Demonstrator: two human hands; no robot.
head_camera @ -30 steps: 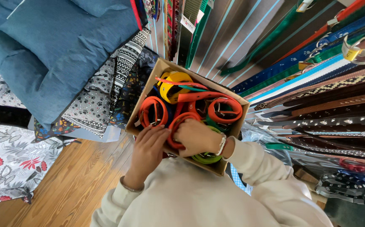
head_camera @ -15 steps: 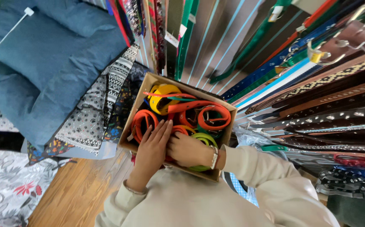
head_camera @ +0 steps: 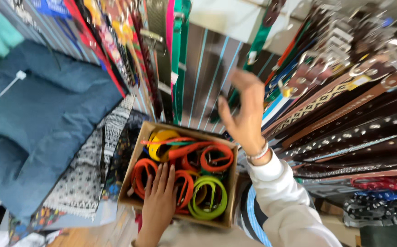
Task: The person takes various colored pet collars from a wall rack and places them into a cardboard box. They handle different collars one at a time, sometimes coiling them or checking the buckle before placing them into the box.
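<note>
Head view: left hand (head_camera: 158, 201) flat, ungrasping, on coiled orange belts (head_camera: 180, 183) in cardboard box (head_camera: 228, 201); right hand (head_camera: 243, 114) raised, released, empty, near hanging belts (head_camera: 326, 110). Advised: steady box before lifting.

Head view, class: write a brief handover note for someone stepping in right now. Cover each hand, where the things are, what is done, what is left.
Left hand: flat on the coiled orange belts in the cardboard box, no closed grip.
Right hand: open, empty, raised towards the hanging belts.
Box: holds coiled orange, yellow and lime green belts.
Done: right hand lifted out of the box.
Left: nothing held; box full.
</note>
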